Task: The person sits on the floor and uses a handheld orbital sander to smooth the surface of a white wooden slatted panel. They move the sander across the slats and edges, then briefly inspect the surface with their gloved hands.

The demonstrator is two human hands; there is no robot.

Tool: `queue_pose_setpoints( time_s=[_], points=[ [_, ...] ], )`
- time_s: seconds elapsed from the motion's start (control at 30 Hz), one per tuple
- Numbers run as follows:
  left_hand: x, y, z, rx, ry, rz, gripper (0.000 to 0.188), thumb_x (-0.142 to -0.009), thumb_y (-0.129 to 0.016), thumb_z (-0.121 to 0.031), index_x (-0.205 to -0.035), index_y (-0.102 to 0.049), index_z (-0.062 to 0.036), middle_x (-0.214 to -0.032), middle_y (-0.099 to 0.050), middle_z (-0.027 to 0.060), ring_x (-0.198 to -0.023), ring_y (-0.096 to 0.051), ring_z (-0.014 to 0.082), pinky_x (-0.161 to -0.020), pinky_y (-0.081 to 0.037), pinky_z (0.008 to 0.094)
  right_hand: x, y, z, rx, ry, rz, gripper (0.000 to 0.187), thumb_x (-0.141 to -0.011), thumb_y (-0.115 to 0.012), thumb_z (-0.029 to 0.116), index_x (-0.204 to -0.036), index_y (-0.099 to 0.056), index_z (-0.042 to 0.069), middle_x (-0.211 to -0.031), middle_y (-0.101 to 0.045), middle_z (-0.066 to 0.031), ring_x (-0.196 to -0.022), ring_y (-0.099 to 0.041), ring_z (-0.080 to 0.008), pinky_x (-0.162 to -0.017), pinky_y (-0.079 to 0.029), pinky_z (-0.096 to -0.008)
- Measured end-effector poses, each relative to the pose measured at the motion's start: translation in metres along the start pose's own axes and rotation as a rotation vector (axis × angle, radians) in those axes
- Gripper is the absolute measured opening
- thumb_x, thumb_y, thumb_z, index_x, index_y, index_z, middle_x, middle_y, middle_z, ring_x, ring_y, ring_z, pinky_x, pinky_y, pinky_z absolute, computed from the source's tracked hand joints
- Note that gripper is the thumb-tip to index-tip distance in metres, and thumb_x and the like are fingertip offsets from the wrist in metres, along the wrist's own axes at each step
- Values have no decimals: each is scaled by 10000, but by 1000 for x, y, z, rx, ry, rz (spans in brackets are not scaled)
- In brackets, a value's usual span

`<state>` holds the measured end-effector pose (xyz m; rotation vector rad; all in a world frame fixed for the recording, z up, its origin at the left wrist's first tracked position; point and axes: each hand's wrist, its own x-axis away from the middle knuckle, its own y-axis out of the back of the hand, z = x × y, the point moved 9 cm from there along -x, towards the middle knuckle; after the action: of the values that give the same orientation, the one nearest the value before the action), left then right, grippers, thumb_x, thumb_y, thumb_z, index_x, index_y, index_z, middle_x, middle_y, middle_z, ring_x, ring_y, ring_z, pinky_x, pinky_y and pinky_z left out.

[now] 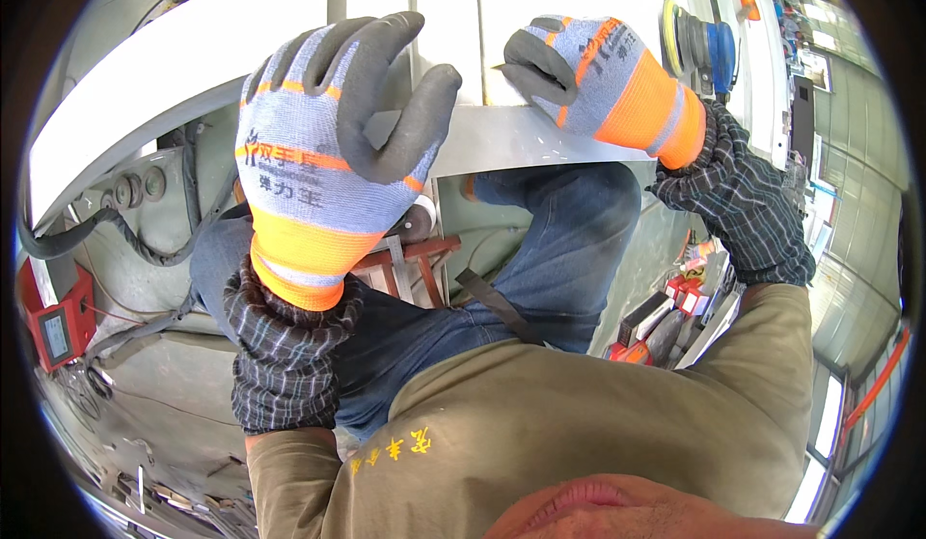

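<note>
My left hand (pixel 338 114), in a grey-blue and orange work glove with dark coated fingers, is over the near part of a white panel (pixel 449 8). Its thumb stands apart from the forefinger, and nothing shows between them. My right hand (pixel 588 76), gloved alike, is farther right at the panel's edge. There the fingers are curled in with the thumb against them; whatever they may hold is hidden. Below both hands runs a grey metal strip (pixel 521 138) along the panel's near edge. Dark checked sleeve covers wrap both forearms.
A round sander with a yellow pad and blue body (pixel 699 47) rests right of my right hand. Black hoses (pixel 140 240) hang at the left, beside a red box with a small display (pixel 60 312). A tray of mixed items (pixel 675 317) lies right of my legs.
</note>
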<state>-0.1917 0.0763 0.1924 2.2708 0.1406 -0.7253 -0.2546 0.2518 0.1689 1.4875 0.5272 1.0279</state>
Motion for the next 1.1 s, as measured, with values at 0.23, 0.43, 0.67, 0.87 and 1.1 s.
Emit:
queue_pose_setpoints(
  time_s=[0.23,0.43,0.67,0.87,1.1],
  points=[
    [1,1,-2,8,-1,-22,352,-842,-795,-182,-1164,-735,-55,-1062,-733,147,-946,-697,337,-841,-559,408,-1,-1,1,31,-44,100,409,-827,-684,240,-1193,-649,61,-1069,-689,-181,-968,-677,-369,-872,-537,-441],
    [0,1,1,19,69,3,354,-845,-793,-184,-1168,-736,-51,-1054,-733,149,-952,-702,322,-847,-561,406,8,3,9,-53,19,-19,401,-831,-694,251,-1170,-662,39,-1032,-693,-183,-916,-683,-368,-838,-547,-436],
    [3,0,1,-2,35,0,344,-849,-791,-188,-1161,-741,-51,-1082,-730,145,-974,-700,324,-852,-562,408,6,-2,2,-4,-5,-42,418,-780,-728,246,-1131,-654,32,-938,-693,-157,-853,-682,-379,-789,-552,-433],
    [2,1,-8,-43,-80,-18,348,-849,-792,-188,-1163,-737,-48,-1076,-730,144,-974,-699,330,-855,-562,404,-1,-1,-8,-43,-173,158,557,-778,-724,238,-1297,-618,64,-1086,-686,-173,-973,-674,-370,-908,-536,-425],
    [-1,3,-4,2,5,-13,359,-849,-798,-187,-1174,-731,-50,-1064,-730,150,-960,-698,332,-856,-561,400,7,-16,-13,30,-131,218,622,-781,-711,292,-1336,-603,31,-1231,-666,-211,-1112,-657,-350,-1014,-498,-403]
  ],
)
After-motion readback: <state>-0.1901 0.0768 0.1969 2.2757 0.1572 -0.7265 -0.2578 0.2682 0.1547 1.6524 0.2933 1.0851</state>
